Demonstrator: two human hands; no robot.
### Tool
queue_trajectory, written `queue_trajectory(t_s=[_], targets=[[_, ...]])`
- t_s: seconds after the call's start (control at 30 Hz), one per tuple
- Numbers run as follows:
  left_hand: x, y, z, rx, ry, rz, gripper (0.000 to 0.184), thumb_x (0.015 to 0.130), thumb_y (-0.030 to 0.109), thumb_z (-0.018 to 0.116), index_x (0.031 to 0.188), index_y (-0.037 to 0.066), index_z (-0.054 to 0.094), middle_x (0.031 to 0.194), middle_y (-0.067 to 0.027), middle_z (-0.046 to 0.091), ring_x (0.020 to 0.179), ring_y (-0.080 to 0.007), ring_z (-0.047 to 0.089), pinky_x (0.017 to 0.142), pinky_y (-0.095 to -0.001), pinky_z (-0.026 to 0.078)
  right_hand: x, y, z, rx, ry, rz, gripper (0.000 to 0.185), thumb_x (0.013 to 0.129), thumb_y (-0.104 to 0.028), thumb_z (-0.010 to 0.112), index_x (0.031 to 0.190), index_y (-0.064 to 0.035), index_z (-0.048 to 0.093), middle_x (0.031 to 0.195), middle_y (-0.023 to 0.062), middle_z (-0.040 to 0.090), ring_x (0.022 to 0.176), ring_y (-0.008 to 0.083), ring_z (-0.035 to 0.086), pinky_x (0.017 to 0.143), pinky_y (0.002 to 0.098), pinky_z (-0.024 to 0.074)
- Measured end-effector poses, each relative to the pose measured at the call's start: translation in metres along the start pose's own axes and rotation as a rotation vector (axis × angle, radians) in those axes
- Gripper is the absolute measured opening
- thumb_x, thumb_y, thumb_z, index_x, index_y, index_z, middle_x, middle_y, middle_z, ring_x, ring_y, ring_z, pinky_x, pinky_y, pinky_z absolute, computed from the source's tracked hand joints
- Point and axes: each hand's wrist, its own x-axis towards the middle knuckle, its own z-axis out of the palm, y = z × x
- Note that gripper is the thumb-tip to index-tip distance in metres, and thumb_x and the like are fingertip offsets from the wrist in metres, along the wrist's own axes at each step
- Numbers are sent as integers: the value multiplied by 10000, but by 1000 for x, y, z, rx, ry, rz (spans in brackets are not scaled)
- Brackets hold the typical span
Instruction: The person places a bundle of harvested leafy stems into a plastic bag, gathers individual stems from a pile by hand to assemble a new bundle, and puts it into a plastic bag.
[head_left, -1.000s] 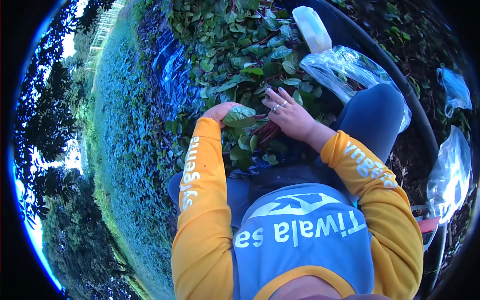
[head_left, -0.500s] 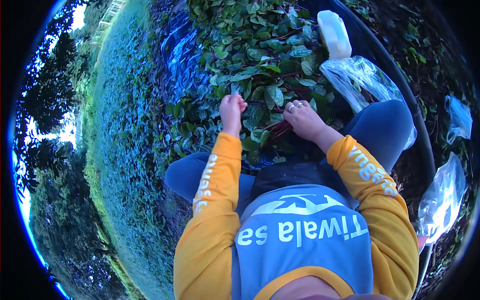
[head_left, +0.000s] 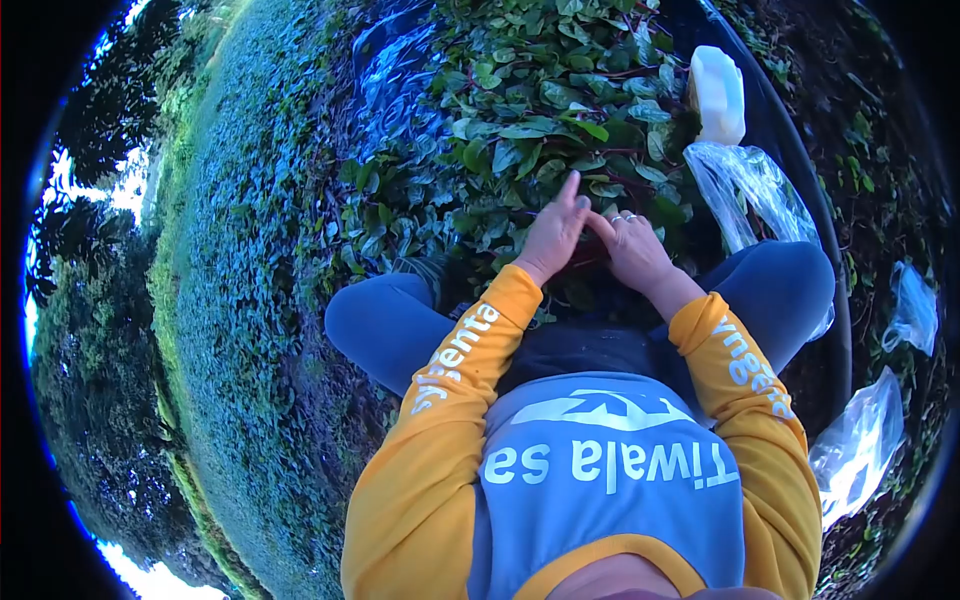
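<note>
A dense heap of green leafy vines with reddish stems (head_left: 560,130) lies in front of me. My left hand (head_left: 553,238) is over its near edge, index finger stretched out and the other fingers curled in. Whatever those curled fingers may hold is too small to make out. Touching or almost touching it is my right hand (head_left: 638,252), with rings on a finger. Its fingers are bent around the red stems, which show only in part beneath the hands. The ends of the stems are hidden by my hands.
A white plastic container (head_left: 718,95) stands at the right of the heap, above a clear plastic bag (head_left: 750,190). Further right are a bluish bag (head_left: 911,308) and another clear bag (head_left: 860,445). Blue plastic sheeting (head_left: 395,85) lies at the left. A dark curved edge runs along the right.
My left hand has moved right, up to my right hand, and its index finger is now stretched out. The view has shifted slightly. My right hand stays at the stems.
</note>
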Motion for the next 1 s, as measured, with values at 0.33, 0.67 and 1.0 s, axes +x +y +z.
queue_trajectory(t_s=[0.33,0.67,1.0], targets=[[-17,-58,-35,183,-319,-478,346,847,293,746,1075,33,747,900,-144,751,823,-261,724,782,-348,548,-1,-8,-2,-74,95,-5,299,885,-101,548,1170,-145,625,1030,81,663,1042,275,644,897,417,473],[-36,-37,-21,707,-324,-289,223,827,311,692,911,109,736,863,-137,734,863,-340,706,772,-461,539,-4,-22,3,-120,32,-152,216,897,-171,558,1099,-170,633,982,32,670,991,222,663,868,387,472],[-39,-45,-14,815,-359,-355,203,826,265,626,862,111,753,851,-151,732,831,-351,707,759,-484,539,0,-23,4,-86,-70,-120,278,892,-133,544,1156,-148,632,995,54,672,1015,245,647,884,400,467]])
